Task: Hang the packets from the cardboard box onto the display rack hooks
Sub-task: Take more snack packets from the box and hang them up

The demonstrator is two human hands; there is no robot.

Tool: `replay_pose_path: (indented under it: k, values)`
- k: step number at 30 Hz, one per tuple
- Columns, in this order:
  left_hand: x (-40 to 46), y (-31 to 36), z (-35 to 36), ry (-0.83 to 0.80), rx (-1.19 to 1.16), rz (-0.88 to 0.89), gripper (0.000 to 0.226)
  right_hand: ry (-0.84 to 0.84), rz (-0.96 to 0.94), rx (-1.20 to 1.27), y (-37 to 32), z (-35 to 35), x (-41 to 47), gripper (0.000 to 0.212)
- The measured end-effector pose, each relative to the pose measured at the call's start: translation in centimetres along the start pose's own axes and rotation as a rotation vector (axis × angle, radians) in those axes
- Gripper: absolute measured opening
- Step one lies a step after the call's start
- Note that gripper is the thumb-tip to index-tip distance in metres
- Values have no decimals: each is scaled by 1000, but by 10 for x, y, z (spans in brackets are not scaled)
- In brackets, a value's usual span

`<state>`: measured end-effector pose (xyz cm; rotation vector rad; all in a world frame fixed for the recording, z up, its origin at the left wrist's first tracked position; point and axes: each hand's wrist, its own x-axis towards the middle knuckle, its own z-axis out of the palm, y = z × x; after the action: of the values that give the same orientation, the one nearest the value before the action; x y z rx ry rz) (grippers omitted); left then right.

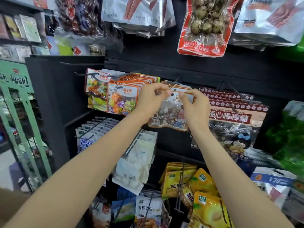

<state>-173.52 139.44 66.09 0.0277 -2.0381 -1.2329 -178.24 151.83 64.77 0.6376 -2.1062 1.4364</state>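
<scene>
A clear packet of stone-shaped candy (167,115) with an orange border hangs in front of the black display rack (197,69). My left hand (152,100) pinches its top left corner and my right hand (194,104) pinches its top right corner. The packet's hole sits just below the tip of a black hook (175,83), where a similar packet hangs behind it. The cardboard box is out of view.
Orange sugar-candy packets (122,99) fill the hook to the left, dark plum lollipop packets (236,117) hang on the right. White packets (134,162) and yellow mango packets (204,191) hang below. A green wire stand (18,116) is at far left.
</scene>
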Motion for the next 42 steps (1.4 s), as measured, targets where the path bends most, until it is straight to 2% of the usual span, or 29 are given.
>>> replay_pose_path:
  k: [7,13,17,21,24,27,32,35,38,42]
  values:
    - [12,-13,9,-20,28,-37,12,29,-80,-143,14,6,9,14]
    - [29,-11,21,50,223,38,20,-8,-178,-260,26,11,16,34]
    - [37,-12,28,101,422,45,15,-40,-215,-379,35,19,22,45]
    - [35,-14,32,-25,741,200,38,-77,-238,-502,40,25,22,57]
    - [34,-15,28,-18,711,175,39,-103,-269,-554,41,26,21,61]
    - [30,-16,25,-47,808,271,42,-127,-277,-563,42,28,16,66]
    - [9,-23,13,49,718,330,40,-78,-322,-426,33,29,-17,54]
    - [-21,-34,-11,-33,816,418,39,-142,-283,-362,20,37,-44,39]
    - [-48,-51,-50,-139,790,295,31,-330,-245,-360,0,57,-65,23]
    - [-92,-73,-120,-282,834,15,29,-585,-209,-330,-40,101,-101,22]
